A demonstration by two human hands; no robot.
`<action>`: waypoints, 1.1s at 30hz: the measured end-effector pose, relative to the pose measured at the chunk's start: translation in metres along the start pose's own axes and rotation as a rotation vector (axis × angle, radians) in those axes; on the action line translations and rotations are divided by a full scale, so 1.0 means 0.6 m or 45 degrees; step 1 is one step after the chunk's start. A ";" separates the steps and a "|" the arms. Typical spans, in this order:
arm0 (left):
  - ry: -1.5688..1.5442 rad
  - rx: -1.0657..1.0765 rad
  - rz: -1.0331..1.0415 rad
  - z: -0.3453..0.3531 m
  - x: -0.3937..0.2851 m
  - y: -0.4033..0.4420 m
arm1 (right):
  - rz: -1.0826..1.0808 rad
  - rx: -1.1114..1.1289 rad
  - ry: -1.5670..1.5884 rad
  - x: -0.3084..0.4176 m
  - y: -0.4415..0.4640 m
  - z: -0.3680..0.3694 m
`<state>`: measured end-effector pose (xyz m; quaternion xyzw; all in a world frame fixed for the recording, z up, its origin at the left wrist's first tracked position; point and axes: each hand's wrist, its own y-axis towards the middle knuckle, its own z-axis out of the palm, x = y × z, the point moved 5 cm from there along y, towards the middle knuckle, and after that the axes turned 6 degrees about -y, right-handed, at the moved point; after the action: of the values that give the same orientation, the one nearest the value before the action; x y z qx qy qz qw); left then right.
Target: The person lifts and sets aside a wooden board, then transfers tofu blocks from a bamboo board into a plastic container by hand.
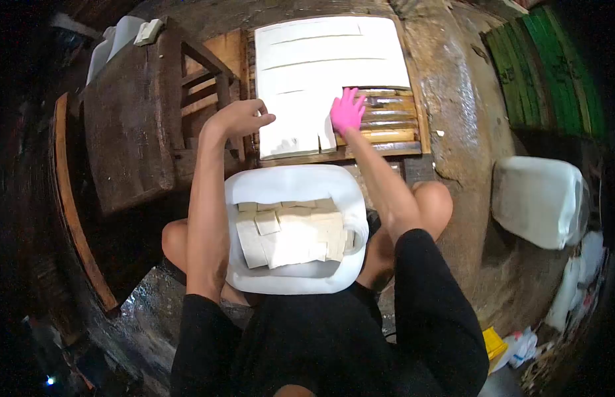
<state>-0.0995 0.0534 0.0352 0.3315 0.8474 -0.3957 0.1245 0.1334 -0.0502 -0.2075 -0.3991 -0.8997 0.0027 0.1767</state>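
A large white slab of what looks like tofu (307, 49), scored with long cuts, lies on a slatted wooden rack (387, 126). My right hand (348, 111), in a pink glove, has its fingers spread at the slab's inner edge, where the bare slats begin. My left hand (244, 119) is bare and hovers by the slab's left edge. Its fingers are curled in, and whatever they may hold is too small to make out. Between my legs stands a cut-open white plastic jerrycan (291, 284) with several cut tofu blocks (294, 231) inside.
A dark wooden stool (125, 119) stands at the left, with a small white block (148, 32) on its upper edge. To the right, another white jerrycan (536, 202) is on the wet floor (463, 212). Green slats (546, 73) are at the upper right.
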 end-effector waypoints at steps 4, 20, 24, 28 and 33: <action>-0.071 0.015 -0.007 0.007 0.001 -0.003 | 0.150 -0.047 0.980 0.058 -0.023 -0.008; -0.061 0.081 0.050 0.021 0.030 0.032 | 0.638 1.090 2.379 0.078 -0.013 -0.034; 0.050 0.049 0.143 0.022 0.017 0.035 | 0.707 0.435 2.149 0.001 0.000 -0.088; 0.068 0.068 0.111 0.029 0.008 0.032 | -0.070 0.795 2.558 0.096 -0.092 -0.300; -0.018 -0.040 0.191 0.016 -0.014 0.010 | -0.247 0.592 2.057 0.102 -0.265 -0.437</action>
<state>-0.0895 0.0452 0.0292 0.3893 0.8254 -0.3742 0.1648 0.0654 -0.1505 0.0805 -0.1528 -0.5037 -0.1136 0.8426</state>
